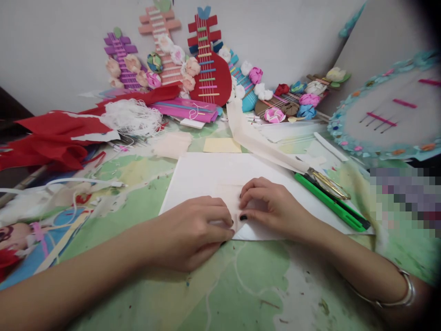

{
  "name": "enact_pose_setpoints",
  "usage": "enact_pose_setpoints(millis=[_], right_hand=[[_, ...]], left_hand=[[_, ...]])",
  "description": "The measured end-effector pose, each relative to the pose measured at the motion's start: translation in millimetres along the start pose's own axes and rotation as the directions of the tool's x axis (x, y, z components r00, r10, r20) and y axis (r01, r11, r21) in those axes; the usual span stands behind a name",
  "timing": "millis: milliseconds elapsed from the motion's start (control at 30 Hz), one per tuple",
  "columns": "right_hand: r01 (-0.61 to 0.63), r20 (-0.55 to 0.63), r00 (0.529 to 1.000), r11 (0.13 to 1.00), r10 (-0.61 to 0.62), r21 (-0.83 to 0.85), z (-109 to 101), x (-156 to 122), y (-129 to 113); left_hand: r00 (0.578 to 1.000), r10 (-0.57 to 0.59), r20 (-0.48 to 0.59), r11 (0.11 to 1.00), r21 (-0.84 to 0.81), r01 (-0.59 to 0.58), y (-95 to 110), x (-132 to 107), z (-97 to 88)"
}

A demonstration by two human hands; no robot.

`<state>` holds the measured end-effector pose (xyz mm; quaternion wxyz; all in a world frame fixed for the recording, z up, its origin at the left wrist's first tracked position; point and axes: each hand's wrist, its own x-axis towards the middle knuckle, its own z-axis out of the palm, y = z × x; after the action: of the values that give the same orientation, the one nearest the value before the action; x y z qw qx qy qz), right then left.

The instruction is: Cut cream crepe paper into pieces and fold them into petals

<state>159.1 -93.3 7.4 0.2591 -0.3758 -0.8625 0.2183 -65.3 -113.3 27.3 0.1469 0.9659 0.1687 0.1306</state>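
We cannot tell if our left hand point(193, 227) pinches the pale paper point(229, 195), seemingly barely worked; our right hand point(275, 207) curls, thumb parted from fingers.

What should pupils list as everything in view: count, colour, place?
Lute-shaped crafts: five, purple, peach, red, blue, brown, back
Flowers: many, mixed colours, on the crafts
Flower-trimmed panel: one, pale, turquoise edge, right
String: one tangle, white, back left
Crumpled material: count unclear, red, left
Paper sheet: one, white, centre
Card: one, yellow, behind sheet
Strip: one, cream, back right
Scissors: one pair, gold-handled, right
Box cutter: one, green, right
Tablecloth: one, green, underneath
Other clutter: uncountable, mixed, left
Thin piece: one, pale, by both hands
Bracelet: one, silver, right arm
Left hand and right hand: two, dark-nailed, centre
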Motion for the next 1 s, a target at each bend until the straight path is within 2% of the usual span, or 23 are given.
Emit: enact_pose_setpoints(millis=[200, 800, 1000], right_hand=[[-0.072, 0.048, 0.996, 0.996, 0.070, 0.047, -0.3, 1.2, -2.3], [-0.063, 0.073, 0.996, 0.997, 0.060, 0.042, -1.2, 2.4, -3.0], [-0.061, 0.097, 0.994, 0.997, 0.056, 0.056, -2.6, 3.0, -3.0]], left_hand=[[1.000, 0.009, -0.002, 1.000, 0.009, -0.009, -0.3, -0.3, -1.0], [0.998, 0.050, -0.046, 0.998, -0.045, -0.052, -4.5, -2.5, 0.7], [0.998, 0.017, -0.062, 0.998, -0.061, -0.021, -4.9, -0.3, 1.8]])
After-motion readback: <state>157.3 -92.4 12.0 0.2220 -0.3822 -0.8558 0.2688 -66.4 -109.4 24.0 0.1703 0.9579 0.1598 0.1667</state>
